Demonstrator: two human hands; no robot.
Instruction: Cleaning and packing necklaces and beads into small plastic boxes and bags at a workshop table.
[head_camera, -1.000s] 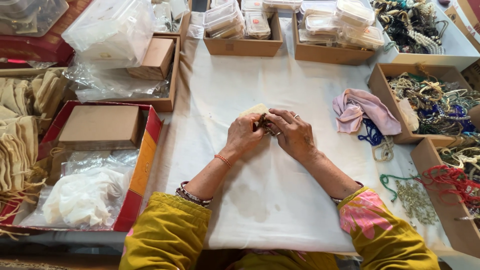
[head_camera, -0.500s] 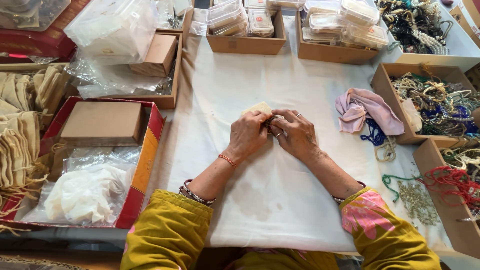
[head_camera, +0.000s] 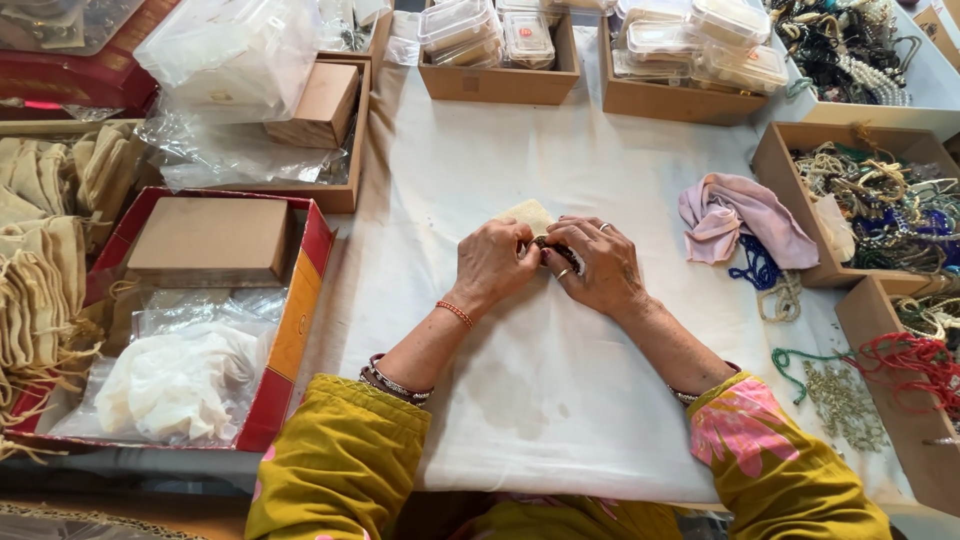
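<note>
Head view: left hand, right hand pinch beige pouch; corner points away.

A single head-worn camera looks steeply down from above the seated person onto the white cloth-covered table, facing away from the body toward the far brown cardboard trays, close enough that the forearms fill the lower frame.

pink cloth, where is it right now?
In the head view the pink cloth lies on the white table cover, right of the right hand, against the cardboard box of necklaces, with blue beads just below.
</note>
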